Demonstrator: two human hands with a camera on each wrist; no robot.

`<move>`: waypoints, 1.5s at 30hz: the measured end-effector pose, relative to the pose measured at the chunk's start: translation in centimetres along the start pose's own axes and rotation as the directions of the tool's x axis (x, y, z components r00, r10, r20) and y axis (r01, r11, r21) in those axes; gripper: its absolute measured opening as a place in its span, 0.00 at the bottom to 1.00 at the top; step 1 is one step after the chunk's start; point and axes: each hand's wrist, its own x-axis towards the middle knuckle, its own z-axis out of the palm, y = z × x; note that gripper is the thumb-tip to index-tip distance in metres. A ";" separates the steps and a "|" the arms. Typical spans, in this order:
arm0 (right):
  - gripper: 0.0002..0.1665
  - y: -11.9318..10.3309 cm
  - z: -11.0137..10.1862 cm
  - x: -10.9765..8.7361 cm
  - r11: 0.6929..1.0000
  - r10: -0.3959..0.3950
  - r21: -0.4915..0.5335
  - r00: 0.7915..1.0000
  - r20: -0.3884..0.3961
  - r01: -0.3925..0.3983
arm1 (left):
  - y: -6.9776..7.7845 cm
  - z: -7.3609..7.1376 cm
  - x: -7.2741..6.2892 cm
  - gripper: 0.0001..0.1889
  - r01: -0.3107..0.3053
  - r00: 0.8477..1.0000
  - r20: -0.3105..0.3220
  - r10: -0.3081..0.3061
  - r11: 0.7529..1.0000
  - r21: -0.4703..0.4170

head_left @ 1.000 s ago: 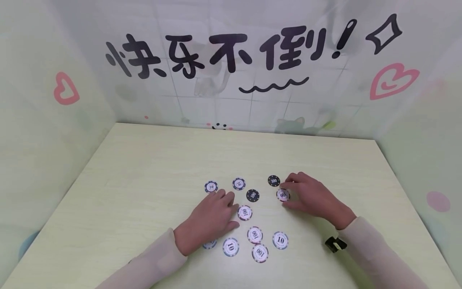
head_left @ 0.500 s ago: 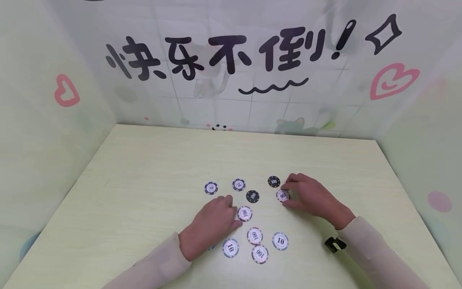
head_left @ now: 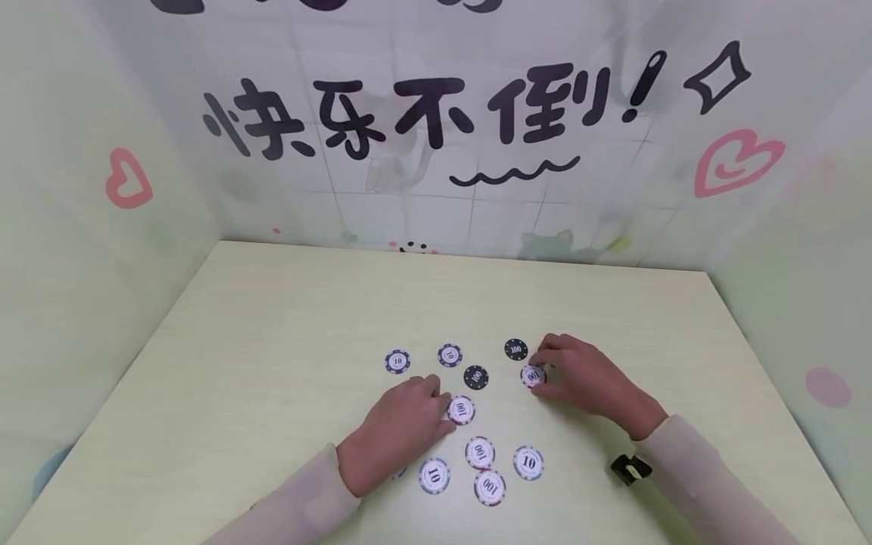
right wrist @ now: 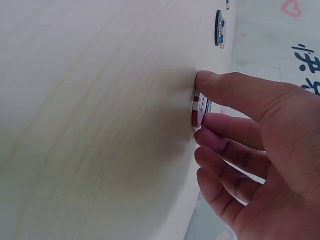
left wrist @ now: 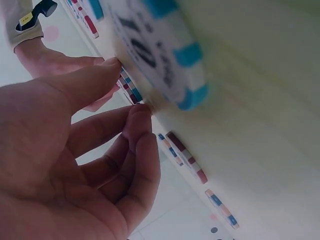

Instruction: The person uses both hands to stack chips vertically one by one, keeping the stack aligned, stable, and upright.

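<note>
My left hand [head_left: 398,428] pinches the rims of a white poker chip marked 100 [head_left: 461,410] between thumb and curled index finger, down at the tabletop. In the left wrist view that chip's striped edge [left wrist: 130,87] shows between the fingertips. Farther right, my right hand [head_left: 589,378] holds another white 100 chip [head_left: 534,376] by its edges, thumb on the near side and index finger on the far side. Its red-and-white rim [right wrist: 195,112] shows in the right wrist view, flat against the table. The right hand's other fingers are bent beside it.
Two black 100 chips [head_left: 515,349] and two dark-blue-rimmed 10 chips [head_left: 398,362] lie beyond the hands. Nearer lie two 100 chips [head_left: 480,453], touching, and light-blue-rimmed 10 chips [head_left: 434,476]; one is mostly under the left hand. A black clip-like object [head_left: 631,469] is by the right sleeve.
My left hand has drawn back slightly and to the right, its fingers curling in to grip the 100 chip, uncovering a 10 chip behind. The right hand stays put. The head view has tilted up slightly.
</note>
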 end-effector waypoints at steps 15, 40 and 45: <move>0.13 -0.1 0.0 0.1 1.000 -0.024 -0.019 1.000 -0.005 0.024 | 0.2 -0.5 0.4 0.17 0.000 0.999 0.033 -0.001 1.000 0.017; 0.10 -0.5 0.3 0.8 1.000 0.015 0.008 0.999 -0.042 -0.015 | 0.2 -0.7 0.5 0.16 0.004 0.999 0.037 -0.005 1.000 0.030; 0.11 -0.7 0.4 0.7 1.000 0.003 0.015 0.995 -0.097 -0.002 | 0.3 -0.7 0.4 0.16 0.008 0.999 0.047 -0.009 1.000 0.029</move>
